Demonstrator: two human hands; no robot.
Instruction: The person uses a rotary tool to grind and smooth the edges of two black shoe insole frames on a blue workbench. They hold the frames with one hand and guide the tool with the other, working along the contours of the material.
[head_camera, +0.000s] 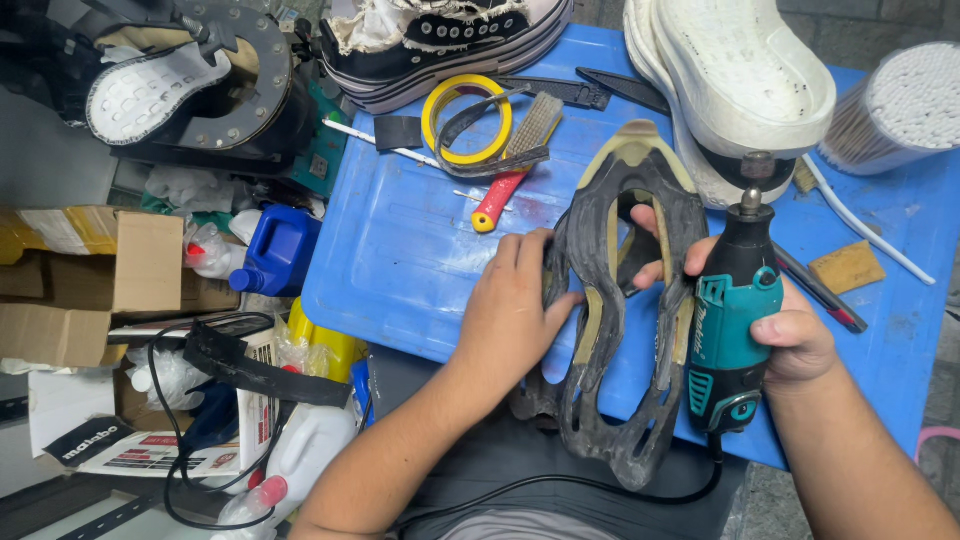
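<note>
- Left hand (515, 310) lies flat with fingers spread over the worn black rubber outsole with cut-out gaps (620, 310), pinning it so it can't skid.
- The outsole lies on the near edge of the blue plastic tray (400, 250), heel hanging off toward the person, so it's close and easy to work on.
- Right hand (790, 340) is wrapped tight around the teal and black corded rotary tool (735, 320), bit pointing away, its fingers also hooked through a gap in the sole.
- Yellow tape roll (467, 118) and red-handled wire brush (515, 165) are parked further back, out of the way.
</note>
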